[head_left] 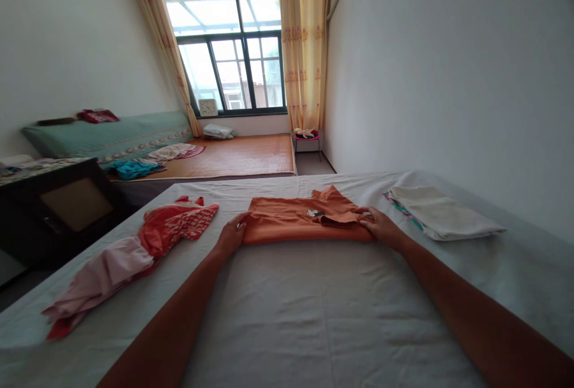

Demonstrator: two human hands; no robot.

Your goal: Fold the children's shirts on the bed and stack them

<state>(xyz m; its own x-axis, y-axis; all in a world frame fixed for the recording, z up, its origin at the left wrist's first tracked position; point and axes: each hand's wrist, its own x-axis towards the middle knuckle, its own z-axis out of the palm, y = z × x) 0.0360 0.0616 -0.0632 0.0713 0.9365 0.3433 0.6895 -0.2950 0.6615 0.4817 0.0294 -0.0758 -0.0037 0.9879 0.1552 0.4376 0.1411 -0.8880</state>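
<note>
An orange T-shirt (287, 220) lies partly folded on a white sheet (305, 310), with a small dark-and-white print and a sleeve showing on top. My left hand (233, 232) grips its left edge, fingers closed on the cloth. At the opposite edge, my right hand (379, 228) pinches the fabric near the sleeve. The lower side of the shirt forms a straight fold between both hands. Some of my fingertips are hidden by the cloth.
Red and pink clothes (147, 238) lie loosely on the left. Folded white cloth (443, 211) sits at the right, with patterned cloth beneath. Beyond stand a bed with a brown mat (242, 152), a dark cabinet (67, 208) and a small stool (307, 137).
</note>
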